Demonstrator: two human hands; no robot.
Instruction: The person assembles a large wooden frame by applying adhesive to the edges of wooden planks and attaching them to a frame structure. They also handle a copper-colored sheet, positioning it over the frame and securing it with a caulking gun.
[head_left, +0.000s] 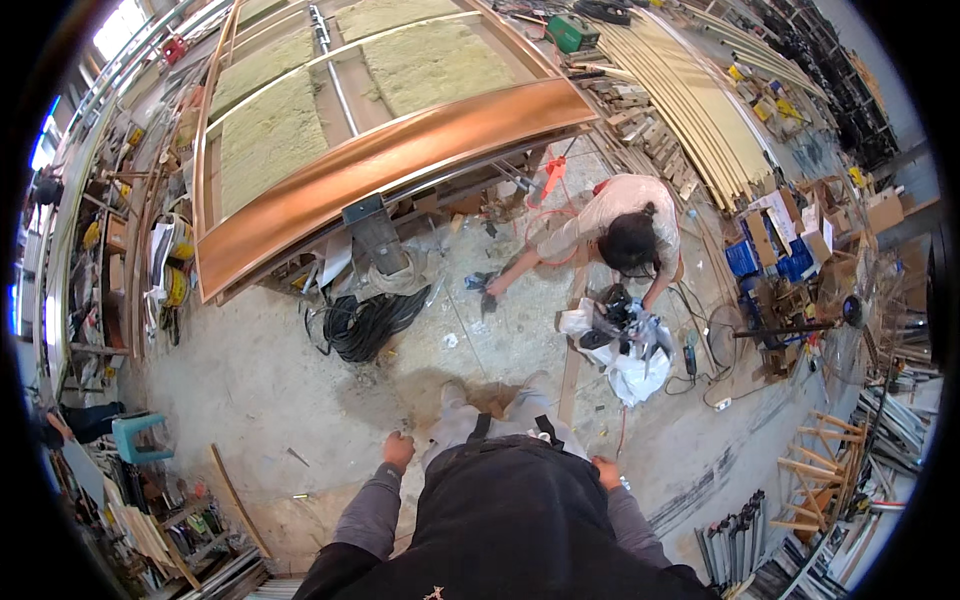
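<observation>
I stand with both arms down at my sides. My left hand (398,452) hangs beside my left thigh with its fingers curled in, and no object shows in it. My right hand (606,473) is by my right hip, partly behind my dark clothing, so its fingers are hard to make out. A small pale-blue thing (625,483) shows just beside it; whether the hand touches it I cannot tell. In front of me to the right, another person (630,235) crouches, one hand near a small dark and blue item (478,282), the other at a white plastic bag (640,378) of dark objects.
A copper-coloured framed panel (420,150) with yellowish insulation rests on supports ahead. Below it lie a coil of black cable (365,325) and a grey metal piece (372,230). A teal stool (140,438) stands left. Long strips (690,110), boxes (790,230) and a fan (725,335) are right.
</observation>
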